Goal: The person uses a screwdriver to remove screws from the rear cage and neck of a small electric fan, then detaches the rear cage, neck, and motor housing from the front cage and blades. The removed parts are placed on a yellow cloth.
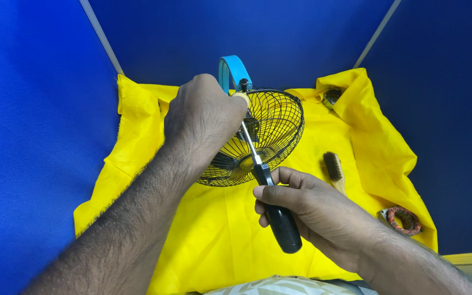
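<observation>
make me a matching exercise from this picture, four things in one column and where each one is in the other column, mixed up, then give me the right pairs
Things
1. black-handled screwdriver
2. round black wire fan guard
3. wooden-handled wire brush
4. reddish copper wire coil

Places
A. lying free on the yellow cloth, just right of the guard
B. gripped in the right hand
C. at the cloth's right edge, beside the right wrist
D. steadied by the left hand at its rim

Pairs: 1-B, 2-D, 3-A, 4-C
</observation>
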